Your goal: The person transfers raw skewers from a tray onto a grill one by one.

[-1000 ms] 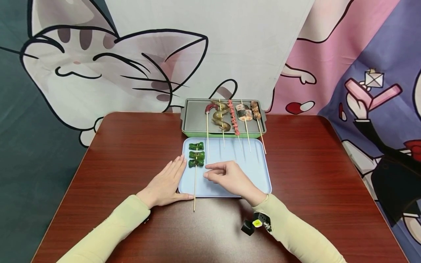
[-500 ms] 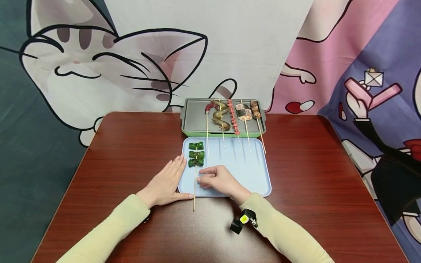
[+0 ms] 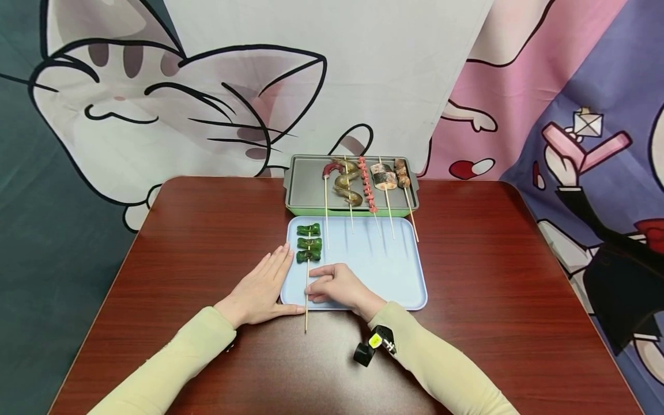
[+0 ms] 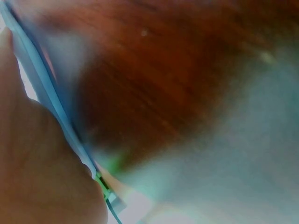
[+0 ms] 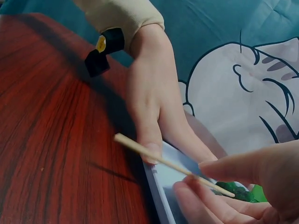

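The green pepper skewer (image 3: 309,243), with dark green pieces on a thin wooden stick, lies along the left side of the light blue tray (image 3: 384,271). Its stick end reaches past the tray's front edge. My right hand (image 3: 339,288) pinches the lower stick (image 5: 161,161) between thumb and fingertips. My left hand (image 3: 261,285) rests with straight fingers along the tray's left edge, its thumb at the front edge close to the stick. In the left wrist view, part of that hand (image 4: 42,149) shows against the tray's side.
Behind the blue tray stands a grey pan (image 3: 306,190) with a green side. Several skewers lie across it, among them a shrimp skewer (image 3: 349,183), a pink-beaded skewer (image 3: 366,184) and a fish-like piece (image 3: 384,177); their sticks overhang the tray. Everything stands on a wooden table (image 3: 207,230).
My right hand has moved left and slightly toward the front, from over the tray's middle to the pepper skewer's stick. The left hand has stayed at the tray's edge.
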`<state>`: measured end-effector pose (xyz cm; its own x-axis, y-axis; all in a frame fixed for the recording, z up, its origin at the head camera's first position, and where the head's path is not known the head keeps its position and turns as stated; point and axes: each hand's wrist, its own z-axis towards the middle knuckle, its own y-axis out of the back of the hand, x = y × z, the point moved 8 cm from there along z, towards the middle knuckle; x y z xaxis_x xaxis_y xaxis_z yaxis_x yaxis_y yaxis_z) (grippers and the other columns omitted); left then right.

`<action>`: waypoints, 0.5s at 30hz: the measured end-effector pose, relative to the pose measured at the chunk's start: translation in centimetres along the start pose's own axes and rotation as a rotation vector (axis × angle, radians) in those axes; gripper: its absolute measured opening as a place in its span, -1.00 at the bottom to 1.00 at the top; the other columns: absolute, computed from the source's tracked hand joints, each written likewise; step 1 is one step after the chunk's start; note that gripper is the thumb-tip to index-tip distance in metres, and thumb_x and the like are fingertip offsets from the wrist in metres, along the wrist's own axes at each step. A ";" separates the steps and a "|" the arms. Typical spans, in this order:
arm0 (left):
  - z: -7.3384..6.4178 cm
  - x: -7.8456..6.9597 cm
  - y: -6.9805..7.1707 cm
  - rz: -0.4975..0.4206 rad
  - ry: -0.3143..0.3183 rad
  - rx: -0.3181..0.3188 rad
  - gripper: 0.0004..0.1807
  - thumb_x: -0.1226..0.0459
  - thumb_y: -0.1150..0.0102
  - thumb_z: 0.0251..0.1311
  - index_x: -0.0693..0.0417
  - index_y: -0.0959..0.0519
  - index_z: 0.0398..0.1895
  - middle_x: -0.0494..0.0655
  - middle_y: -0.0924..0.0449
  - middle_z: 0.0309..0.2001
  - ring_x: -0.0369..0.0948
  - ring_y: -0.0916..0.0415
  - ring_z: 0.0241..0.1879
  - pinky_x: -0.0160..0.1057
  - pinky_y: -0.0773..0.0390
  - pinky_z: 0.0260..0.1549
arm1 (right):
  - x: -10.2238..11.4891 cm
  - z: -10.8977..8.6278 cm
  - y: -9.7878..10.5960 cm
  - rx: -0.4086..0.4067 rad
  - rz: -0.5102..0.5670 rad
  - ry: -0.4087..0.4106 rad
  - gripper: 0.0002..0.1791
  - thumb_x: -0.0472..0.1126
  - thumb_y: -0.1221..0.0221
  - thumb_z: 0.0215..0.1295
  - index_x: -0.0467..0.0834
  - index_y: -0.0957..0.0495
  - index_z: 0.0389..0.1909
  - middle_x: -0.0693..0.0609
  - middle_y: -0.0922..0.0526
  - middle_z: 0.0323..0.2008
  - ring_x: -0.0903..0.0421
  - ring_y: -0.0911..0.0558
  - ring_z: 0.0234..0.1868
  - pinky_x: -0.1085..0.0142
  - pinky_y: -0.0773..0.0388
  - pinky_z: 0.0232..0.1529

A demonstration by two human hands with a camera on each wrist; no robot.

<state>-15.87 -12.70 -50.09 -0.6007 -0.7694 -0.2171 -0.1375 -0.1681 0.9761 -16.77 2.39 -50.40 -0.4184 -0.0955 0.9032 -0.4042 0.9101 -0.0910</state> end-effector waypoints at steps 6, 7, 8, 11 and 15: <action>0.0 0.0 -0.1 0.001 -0.011 -0.025 0.32 -0.54 0.14 0.18 0.36 0.11 0.60 0.25 0.25 0.61 0.05 0.24 0.58 -0.02 0.14 0.50 | 0.2 -0.2 0.1 -0.004 0.036 0.017 -0.44 -0.50 -0.32 0.15 -0.54 -0.44 0.20 -0.19 -0.74 -0.39 0.06 -0.74 -0.40 0.18 -0.73 -0.23; 0.0 0.1 -0.2 0.002 -0.012 -0.026 0.32 -0.55 0.15 0.18 0.36 0.11 0.60 0.25 0.25 0.61 0.05 0.25 0.58 -0.02 0.14 0.50 | 0.3 -0.3 0.1 -0.001 0.039 0.022 -0.44 -0.51 -0.31 0.15 -0.54 -0.43 0.20 -0.17 -0.74 -0.40 0.06 -0.74 -0.41 0.17 -0.73 -0.23; 0.0 0.1 -0.2 0.003 -0.012 -0.026 0.32 -0.55 0.15 0.18 0.36 0.12 0.60 0.25 0.25 0.61 0.05 0.25 0.58 -0.02 0.14 0.50 | 0.3 -0.5 0.1 0.002 0.040 0.027 -0.44 -0.51 -0.31 0.15 -0.54 -0.43 0.20 -0.17 -0.74 -0.39 0.06 -0.73 -0.41 0.17 -0.73 -0.23; 0.0 0.1 -0.2 0.006 -0.009 -0.020 0.32 -0.55 0.16 0.18 0.36 0.12 0.60 0.24 0.26 0.62 0.03 0.28 0.59 -0.02 0.15 0.50 | 0.4 -0.9 0.1 0.014 0.045 0.036 -0.45 -0.52 -0.29 0.17 -0.54 -0.41 0.20 -0.17 -0.73 -0.37 0.06 -0.73 -0.40 0.15 -0.73 -0.23; 0.0 0.0 0.0 0.000 -0.002 -0.009 0.32 -0.54 0.14 0.19 0.36 0.11 0.60 0.24 0.26 0.62 0.02 0.30 0.59 -0.01 0.14 0.50 | 0.3 -1.4 0.3 0.029 0.054 0.034 -0.44 -0.52 -0.29 0.18 -0.52 -0.41 0.21 -0.19 -0.72 -0.33 0.07 -0.72 -0.39 0.16 -0.73 -0.24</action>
<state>-15.90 -12.71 -50.06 -0.6026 -0.7678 -0.2175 -0.1308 -0.1738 0.9760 -15.85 3.21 -49.59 -0.4127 -0.0324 0.9103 -0.4054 0.9015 -0.1517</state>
